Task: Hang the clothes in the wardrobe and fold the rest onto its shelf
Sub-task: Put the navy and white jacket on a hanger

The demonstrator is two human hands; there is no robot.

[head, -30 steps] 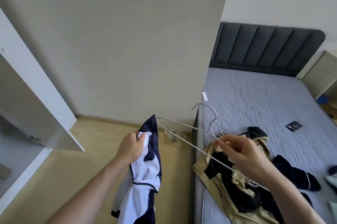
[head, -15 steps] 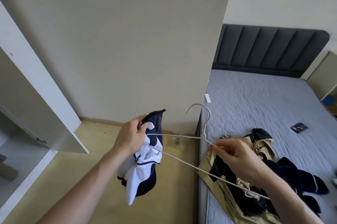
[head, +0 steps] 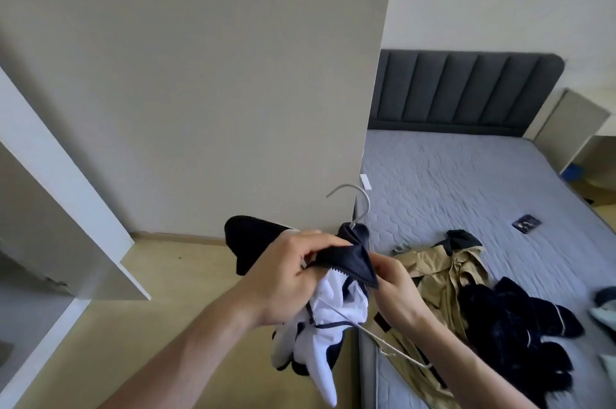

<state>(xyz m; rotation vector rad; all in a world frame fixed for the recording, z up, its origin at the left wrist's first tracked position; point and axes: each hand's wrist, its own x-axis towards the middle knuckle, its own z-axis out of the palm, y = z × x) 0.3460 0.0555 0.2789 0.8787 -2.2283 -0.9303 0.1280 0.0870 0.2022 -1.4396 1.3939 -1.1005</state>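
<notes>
since the earlier frames the two hands have closed together and the navy-and-white garment (head: 333, 295) now sits over one arm of the white wire hanger (head: 361, 208), where before it hung apart from it in the left hand alone. the garment is held in the air at the near corner of the bed (head: 466, 188), its navy collar edge drawn up to the base of the hook, its white body hanging below over the floor (head: 173, 315). the hook stands upright above the cloth; the hanger's other arm runs down to the right, bare, across the tan jacket (head: 443, 278). left hand (head: 283, 272): fingers curled round the bunched navy cloth, thumb pressed on top. right hand (head: 396, 285): thumb and fingers pinch the dark edge of the garment, and whether they also grip the wire beneath cannot be told. the tan jacket lies crumpled on the grey quilted mattress, with a dark navy garment (head: 513, 318) heaped just beside it to the right. a small dark flat object (head: 526, 224) lies further up the mattress. dark padded headboard (head: 466, 92) behind; white wardrobe panel (head: 66, 182) at left.
</notes>
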